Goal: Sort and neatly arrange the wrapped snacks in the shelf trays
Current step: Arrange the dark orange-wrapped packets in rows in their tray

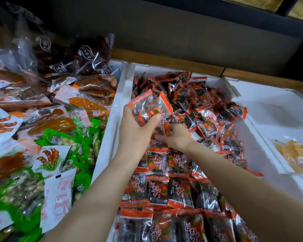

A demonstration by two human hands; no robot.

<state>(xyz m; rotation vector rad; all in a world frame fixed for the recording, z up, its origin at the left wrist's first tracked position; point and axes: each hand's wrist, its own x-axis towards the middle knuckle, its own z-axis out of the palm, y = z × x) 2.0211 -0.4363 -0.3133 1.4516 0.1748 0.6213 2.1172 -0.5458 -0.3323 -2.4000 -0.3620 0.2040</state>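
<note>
Left hand (136,131) grips snack packets (149,109), right hand (177,137) beside

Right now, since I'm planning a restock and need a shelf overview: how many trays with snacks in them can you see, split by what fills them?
Tray of red-orange packets: 1
Tray of mixed wrappers (green, white, orange, dark red): 1
Tray of pale yellow snacks: 1
Total: 3 trays with snacks in view
</note>
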